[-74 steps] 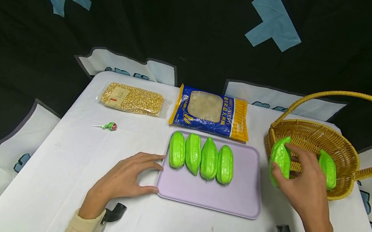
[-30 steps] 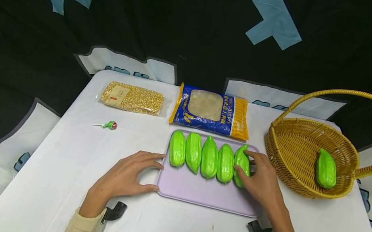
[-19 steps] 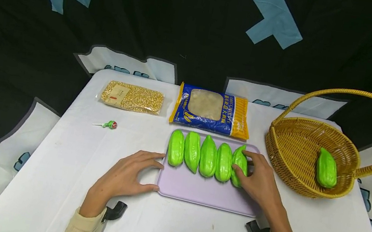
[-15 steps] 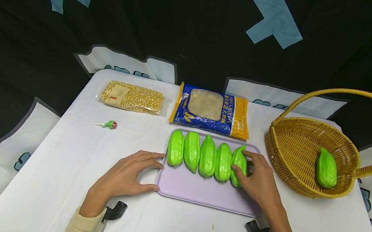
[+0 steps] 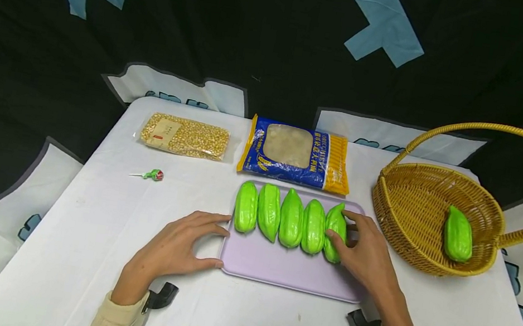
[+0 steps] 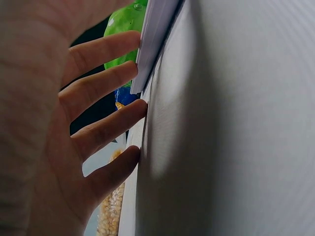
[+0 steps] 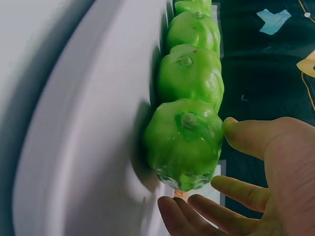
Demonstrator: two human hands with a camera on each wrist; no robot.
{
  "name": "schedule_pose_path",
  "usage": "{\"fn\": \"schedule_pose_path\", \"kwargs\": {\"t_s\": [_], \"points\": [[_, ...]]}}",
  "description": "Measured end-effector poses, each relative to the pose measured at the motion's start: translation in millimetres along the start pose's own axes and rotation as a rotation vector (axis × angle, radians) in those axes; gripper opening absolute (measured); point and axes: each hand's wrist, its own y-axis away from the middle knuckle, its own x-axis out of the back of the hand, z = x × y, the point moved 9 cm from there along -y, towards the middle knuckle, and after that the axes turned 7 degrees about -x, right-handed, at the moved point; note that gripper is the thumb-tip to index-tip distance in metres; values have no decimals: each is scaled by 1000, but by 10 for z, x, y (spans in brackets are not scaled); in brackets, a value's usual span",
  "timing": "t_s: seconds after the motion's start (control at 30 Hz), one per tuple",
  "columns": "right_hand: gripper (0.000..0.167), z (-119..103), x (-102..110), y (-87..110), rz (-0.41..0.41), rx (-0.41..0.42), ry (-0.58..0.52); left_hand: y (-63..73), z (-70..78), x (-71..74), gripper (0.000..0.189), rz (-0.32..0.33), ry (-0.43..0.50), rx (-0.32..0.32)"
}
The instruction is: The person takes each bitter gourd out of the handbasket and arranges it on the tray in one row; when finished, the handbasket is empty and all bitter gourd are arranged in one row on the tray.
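Observation:
Several glossy green ridged fruits (image 5: 291, 219), elongated with pointed ends, lie side by side along the far part of a lilac tray (image 5: 276, 269). My right hand (image 5: 366, 252) holds the rightmost green fruit (image 5: 334, 227) between thumb and fingers. In the right wrist view the same fruit (image 7: 184, 142) rests against its neighbour (image 7: 192, 78), the thumb at one side and the fingers curving round the other. My left hand (image 5: 180, 245), fingers spread, touches the tray's left edge; the left wrist view shows fingertips at the tray rim (image 6: 147, 54).
A wicker basket (image 5: 410, 253) with a tall handle stands at right, one green fruit (image 5: 459, 235) inside. Behind the tray lies a blue and yellow pasta bag (image 5: 295, 154). A bag of corn kernels (image 5: 186, 136) and a lollipop (image 5: 153, 174) lie at left on the white table.
My right hand has carried a green fruit leftward from the basket to the right end of the row on the tray. The row has shifted slightly left. The left hand stays in place.

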Motion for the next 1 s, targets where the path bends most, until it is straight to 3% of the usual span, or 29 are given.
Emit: {"fn": "schedule_pose_path", "kwargs": {"t_s": [0.2, 0.5, 0.73, 0.9, 1.0], "points": [[57, 2, 142, 36, 15, -18, -19, -1, -1, -1, 59, 2, -1, -6], [49, -13, 561, 66, 151, 47, -81, -9, -1, -9, 59, -1, 2, -11], [46, 119, 914, 64, 281, 35, -55, -2, -9, -8, 59, -3, 6, 1], [46, 250, 1070, 51, 306, 33, -84, 4, -20, -17, 60, -6, 7, 10], [46, 349, 1130, 49, 306, -11, -63, 5, -22, -19, 60, -8, 8, 11]]}}
